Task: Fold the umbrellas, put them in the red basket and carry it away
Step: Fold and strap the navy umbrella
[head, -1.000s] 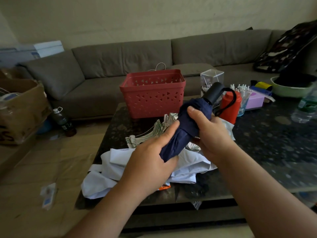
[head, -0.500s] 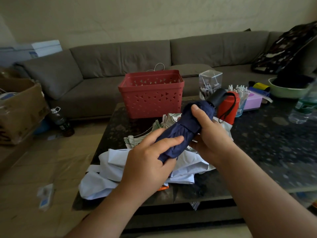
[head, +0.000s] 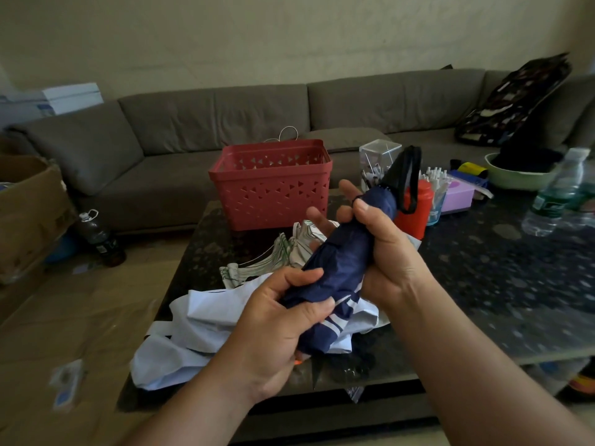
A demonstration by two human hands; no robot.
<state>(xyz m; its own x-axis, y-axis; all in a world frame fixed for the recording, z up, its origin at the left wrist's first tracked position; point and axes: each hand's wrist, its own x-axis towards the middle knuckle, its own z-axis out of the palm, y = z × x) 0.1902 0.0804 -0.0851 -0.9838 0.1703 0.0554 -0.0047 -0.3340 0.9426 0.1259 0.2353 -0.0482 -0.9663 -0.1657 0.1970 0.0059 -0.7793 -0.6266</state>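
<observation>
Since a second ago the collapsed navy fabric umbrella [head: 344, 262] has tipped more upright, its striped hem now showing. The left hand [head: 273, 320] clenches its lower folds; the right hand [head: 383, 252] wraps the upper canopy, so the rolling looks nearly done. The perforated red plastic basket [head: 273, 185] waits beyond on the dark speckled worktop [head: 483, 284].

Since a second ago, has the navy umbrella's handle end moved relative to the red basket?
Yes. The navy umbrella has tipped more upright: its black handle now rises level with the rim of the red basket, where earlier it sat lower.
</observation>
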